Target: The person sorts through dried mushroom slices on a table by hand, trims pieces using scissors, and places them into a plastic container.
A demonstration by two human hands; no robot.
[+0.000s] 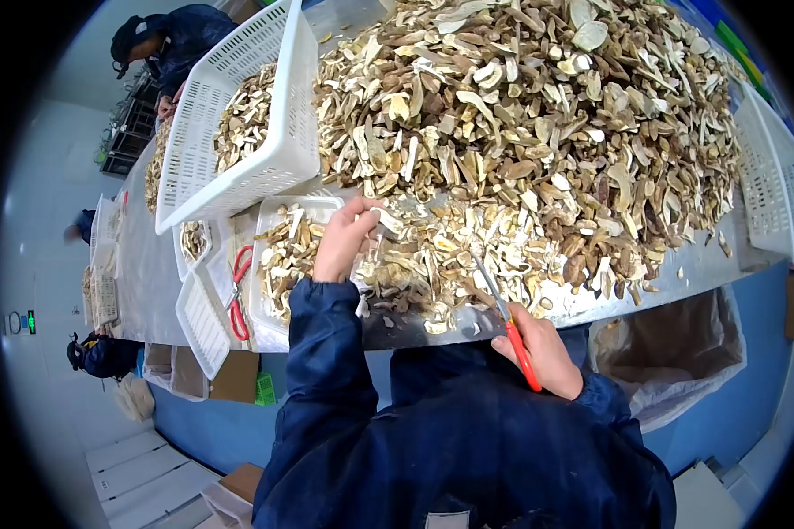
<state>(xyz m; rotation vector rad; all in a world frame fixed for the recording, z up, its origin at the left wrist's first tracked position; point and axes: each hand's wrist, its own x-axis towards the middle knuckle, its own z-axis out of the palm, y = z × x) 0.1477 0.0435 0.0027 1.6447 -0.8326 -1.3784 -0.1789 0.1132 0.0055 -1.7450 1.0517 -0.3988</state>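
Note:
My left hand (346, 240) pinches a pale dried mushroom slice (388, 220) between thumb and fingers, just right of a white tray (258, 304) of slices. Red-handled scissors (522, 354) are in my right hand (549, 354) by the table's near edge, their blades pointing up and left over loose slices. Between and beyond both hands spread pale slices (445, 264), and behind them rises a large heap of brown and cream dried slices (538, 115).
A white basket (302, 132) holding slices stands at upper left, another basket (772, 167) at right. Red-handled scissors (239, 295) lie beside the tray. Below the table is a lined box (670, 353). Co-workers (190, 44) are at left.

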